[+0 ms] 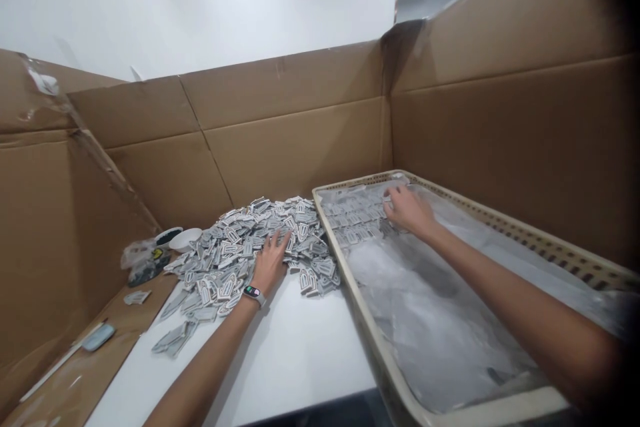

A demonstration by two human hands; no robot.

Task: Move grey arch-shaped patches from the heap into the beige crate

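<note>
A heap of small flat grey parts [235, 247] lies on the white table. My left hand [270, 260], with a watch on its wrist, rests palm down on the heap with fingers stretched out. My right hand [407, 208] reaches into the beige plastic basket [360, 287] lined with clear plastic. Its fingers are bent over rows of grey parts [353, 220] laid at the basket's far end. Whether they pinch a part is hidden.
Tall cardboard walls [300, 127] fence the table on the left, back and right. A white bowl [186, 238] and a plastic bag of dark bits [143, 260] sit at the back left. A flat light-blue object [98, 337] lies on cardboard at the left.
</note>
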